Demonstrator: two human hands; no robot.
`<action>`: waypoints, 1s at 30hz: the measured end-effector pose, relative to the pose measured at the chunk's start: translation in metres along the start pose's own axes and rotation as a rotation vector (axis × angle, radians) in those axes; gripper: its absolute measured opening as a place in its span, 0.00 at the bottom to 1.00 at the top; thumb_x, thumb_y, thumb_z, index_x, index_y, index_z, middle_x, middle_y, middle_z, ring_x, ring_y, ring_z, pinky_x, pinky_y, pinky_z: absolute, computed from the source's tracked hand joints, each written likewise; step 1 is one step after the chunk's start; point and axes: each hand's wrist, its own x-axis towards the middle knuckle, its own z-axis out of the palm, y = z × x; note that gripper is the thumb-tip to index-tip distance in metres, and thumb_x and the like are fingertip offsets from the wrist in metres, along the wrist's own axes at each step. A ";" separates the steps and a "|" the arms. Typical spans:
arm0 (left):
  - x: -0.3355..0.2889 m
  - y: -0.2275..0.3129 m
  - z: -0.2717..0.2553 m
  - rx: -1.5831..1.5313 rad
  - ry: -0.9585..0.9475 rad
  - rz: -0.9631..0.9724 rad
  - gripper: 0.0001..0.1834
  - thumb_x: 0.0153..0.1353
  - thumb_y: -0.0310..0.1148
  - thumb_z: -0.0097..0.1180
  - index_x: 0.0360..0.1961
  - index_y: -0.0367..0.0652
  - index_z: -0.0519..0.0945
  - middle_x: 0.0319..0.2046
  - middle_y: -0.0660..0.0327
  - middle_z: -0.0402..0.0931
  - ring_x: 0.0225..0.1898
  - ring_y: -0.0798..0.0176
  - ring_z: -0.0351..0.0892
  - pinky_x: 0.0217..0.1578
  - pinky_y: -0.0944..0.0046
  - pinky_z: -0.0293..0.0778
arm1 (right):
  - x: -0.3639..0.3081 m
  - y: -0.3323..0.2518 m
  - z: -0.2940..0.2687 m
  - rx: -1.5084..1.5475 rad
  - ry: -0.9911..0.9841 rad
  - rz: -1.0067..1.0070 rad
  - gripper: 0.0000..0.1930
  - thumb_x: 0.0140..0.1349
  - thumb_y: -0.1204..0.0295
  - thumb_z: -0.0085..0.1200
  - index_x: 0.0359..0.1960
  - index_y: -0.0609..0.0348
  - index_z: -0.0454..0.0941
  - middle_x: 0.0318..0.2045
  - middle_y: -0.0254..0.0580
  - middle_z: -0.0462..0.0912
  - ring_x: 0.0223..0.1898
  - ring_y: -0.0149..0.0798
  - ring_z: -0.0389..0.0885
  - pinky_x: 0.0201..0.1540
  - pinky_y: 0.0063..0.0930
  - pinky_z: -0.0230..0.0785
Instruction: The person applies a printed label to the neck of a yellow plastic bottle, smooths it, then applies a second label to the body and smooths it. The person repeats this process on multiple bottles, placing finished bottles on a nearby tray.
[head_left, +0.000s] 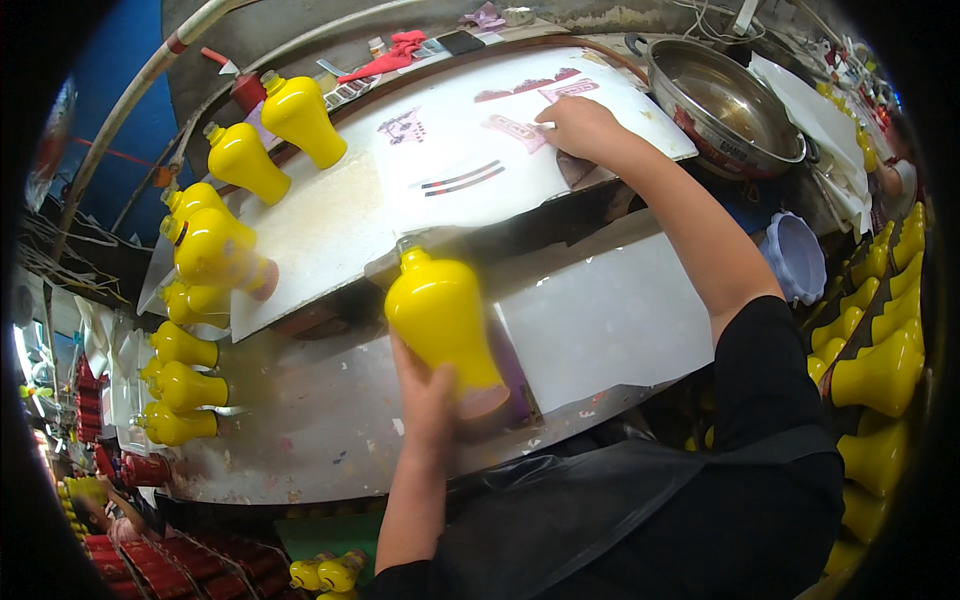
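A glossy yellow bottle [440, 310] with broad shoulders, a narrow neck and a pinkish band near its base leans over the near bench. My left hand [425, 395] is wrapped round its lower part. Farther off, my right hand [580, 128] reaches over a white board [350, 215]. Its fingers are pinched together beside a pink-and-white decal [515, 132], with a small white bit at the fingertips; what they hold is unclear. A purple patterned decal [402, 127] and dark narrow strips [462, 179] lie on the board.
Several more yellow bottles [303, 120] stand along the left side. At the far right of the board sits a metal pan [725, 105] of liquid, with a pale blue basin [795, 258] below it. A red cloth [392, 56] lies at the back. Racked yellow bottles [880, 370] line the right.
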 end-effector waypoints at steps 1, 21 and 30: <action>0.000 0.001 0.001 -0.004 0.019 -0.017 0.50 0.62 0.31 0.60 0.81 0.44 0.46 0.73 0.53 0.60 0.73 0.52 0.62 0.72 0.53 0.59 | 0.004 0.001 0.003 -0.022 0.014 -0.037 0.13 0.68 0.64 0.51 0.42 0.50 0.89 0.42 0.48 0.87 0.48 0.51 0.86 0.52 0.45 0.78; -0.001 0.008 0.005 -0.046 0.047 -0.066 0.49 0.56 0.17 0.47 0.81 0.41 0.47 0.73 0.51 0.59 0.74 0.51 0.60 0.73 0.54 0.57 | -0.021 0.050 -0.040 0.271 0.272 0.159 0.18 0.65 0.55 0.61 0.33 0.59 0.88 0.26 0.48 0.87 0.30 0.42 0.85 0.38 0.39 0.75; 0.000 0.007 0.006 -0.042 0.042 -0.067 0.48 0.57 0.17 0.47 0.80 0.41 0.47 0.72 0.52 0.60 0.72 0.53 0.62 0.72 0.55 0.60 | -0.061 0.269 -0.106 -0.127 0.117 0.597 0.13 0.55 0.67 0.63 0.36 0.63 0.88 0.32 0.53 0.89 0.34 0.48 0.89 0.41 0.40 0.78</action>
